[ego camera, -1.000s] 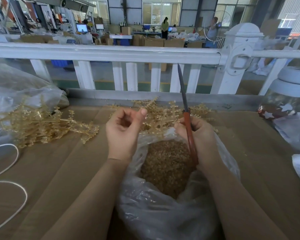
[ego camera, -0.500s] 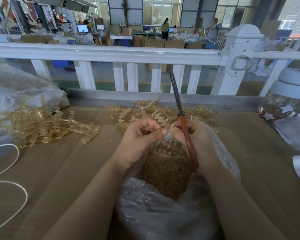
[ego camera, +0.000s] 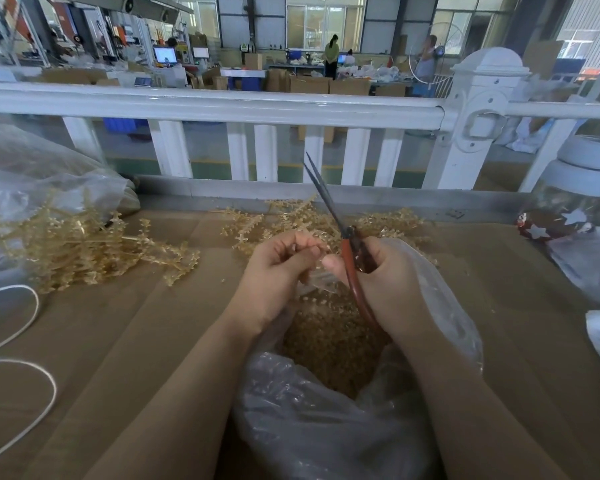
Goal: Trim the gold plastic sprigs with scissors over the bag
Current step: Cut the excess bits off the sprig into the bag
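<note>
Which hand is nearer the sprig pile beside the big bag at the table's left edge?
Left. The left hand is right of that sprig pile; the right hand is farther right, holding scissors.

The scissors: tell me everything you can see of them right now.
The scissors have dark, narrow metal blades and reddish-brown handles. The blades look closed or nearly so, pointing up and away, tilted left toward the white railing. The right hand grips the handles, hiding most of the loops, above the open mouth of the clear plastic bag. The left hand sits close beside them; contact is unclear.
</note>
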